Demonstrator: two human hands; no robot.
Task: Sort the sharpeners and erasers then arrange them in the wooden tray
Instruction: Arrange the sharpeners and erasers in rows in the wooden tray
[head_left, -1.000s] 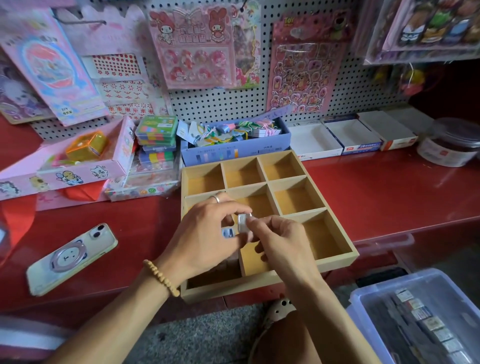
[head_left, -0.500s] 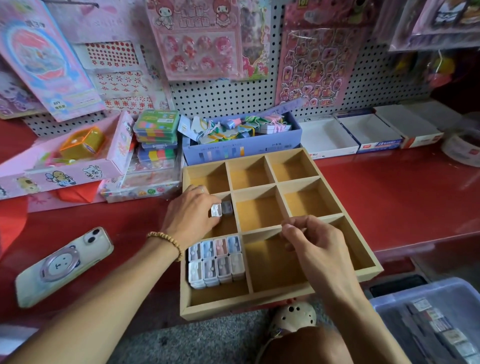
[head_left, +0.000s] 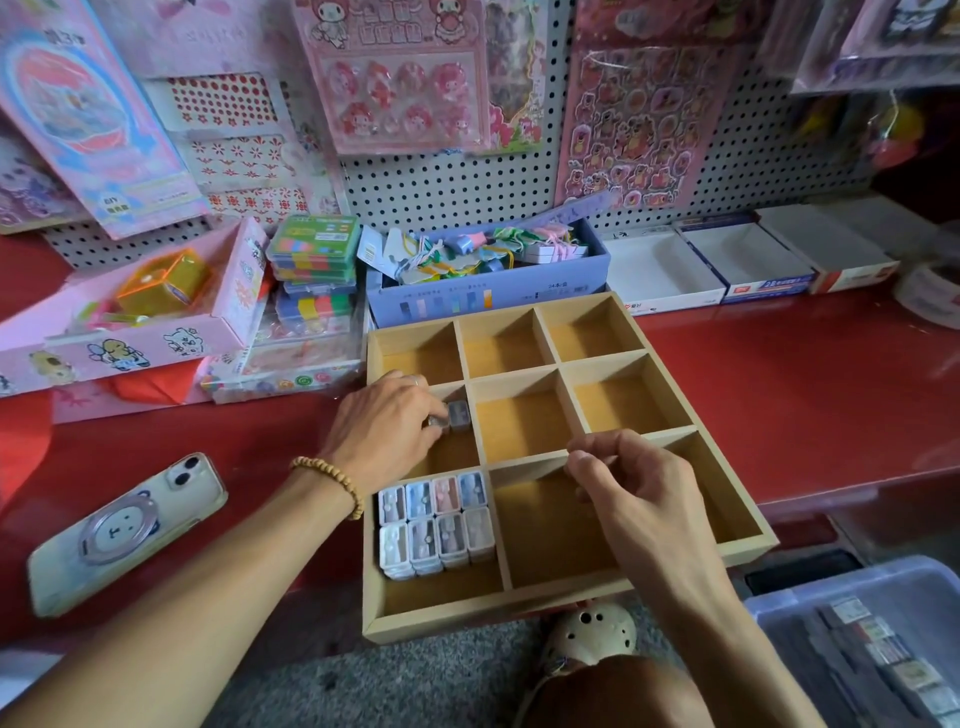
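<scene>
A wooden tray (head_left: 737, 499) with several compartments lies on the red counter, its front overhanging the edge. In its near-left compartment stand two rows of small pastel sharpeners (head_left: 435, 522). My left hand (head_left: 387, 423) reaches into the middle-left compartment and pinches small sharpeners (head_left: 457, 414) at its fingertips. My right hand (head_left: 634, 488) hovers over the large near compartment with its fingers curled; nothing shows in its grip. The other compartments show only their yellow floors.
A phone (head_left: 124, 530) lies on the counter at the left. Behind the tray stands a blue box (head_left: 493, 291) of carded items, a pink box (head_left: 130, 332) and stacked cases (head_left: 314, 260). White boxes (head_left: 748, 260) line the back right. A clear bin (head_left: 878, 639) sits low right.
My hands have parted from the middle. The left hand carried the small sharpeners back into the middle-left compartment; the right hand let go and drew back over the near compartment.
</scene>
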